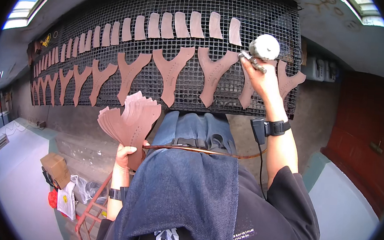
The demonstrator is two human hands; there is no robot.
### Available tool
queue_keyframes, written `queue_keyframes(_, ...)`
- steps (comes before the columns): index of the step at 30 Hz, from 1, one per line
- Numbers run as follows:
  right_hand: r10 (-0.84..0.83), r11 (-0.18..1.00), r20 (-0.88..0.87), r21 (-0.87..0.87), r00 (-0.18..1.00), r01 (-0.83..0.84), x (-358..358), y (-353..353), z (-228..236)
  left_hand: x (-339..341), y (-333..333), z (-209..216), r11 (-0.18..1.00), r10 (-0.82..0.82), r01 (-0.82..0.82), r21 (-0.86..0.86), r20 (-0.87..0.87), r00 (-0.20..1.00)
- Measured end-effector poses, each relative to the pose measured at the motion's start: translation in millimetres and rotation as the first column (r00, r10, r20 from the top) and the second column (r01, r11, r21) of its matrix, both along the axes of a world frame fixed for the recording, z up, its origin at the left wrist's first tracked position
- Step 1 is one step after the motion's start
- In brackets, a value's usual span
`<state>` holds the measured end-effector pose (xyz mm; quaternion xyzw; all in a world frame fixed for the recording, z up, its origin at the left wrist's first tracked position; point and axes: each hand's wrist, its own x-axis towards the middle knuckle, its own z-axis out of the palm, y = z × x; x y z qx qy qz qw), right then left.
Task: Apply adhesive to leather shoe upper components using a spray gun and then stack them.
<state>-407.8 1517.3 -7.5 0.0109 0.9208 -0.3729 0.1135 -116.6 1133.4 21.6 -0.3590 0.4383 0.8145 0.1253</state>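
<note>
My left hand (126,154) grips a fanned stack of brown, Y-shaped leather-like pieces (133,126), its thumb lying across the narrow end. In my right hand (262,78) is a spray gun with a metal body (253,61) and a round white cup (264,47). That hand is over the right part of a black mesh rack (194,93), partly hiding one Y-shaped piece (247,93). Matching Y-shaped pieces (173,73) lie in a row along the rack's near side. Behind them runs a row of small curved brown strips (181,24).
A thin brown hose (198,150) crosses in front of my denim apron (182,182). On the left are a cardboard box (55,169), plastic bags (89,188) and a red metal frame (89,220). White containers (318,69) stand beyond the rack at right, near a dark red door (361,142).
</note>
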Motion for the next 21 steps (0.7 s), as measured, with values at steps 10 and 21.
queue_keyframes(10, 0.054, 0.996, 0.112, -0.076, 0.992, -0.046, 86, -72, 7, 16, -66, -11, 0.997, -0.053, 0.055, 0.053, -0.041, 0.998)
queue_keyframes(21, -0.020, 0.999, -0.110, -0.036, 0.994, 0.016, 122, -178, 18, 58, -204, -15, 0.978, -0.207, 0.206, -0.028, -0.132, 0.969)
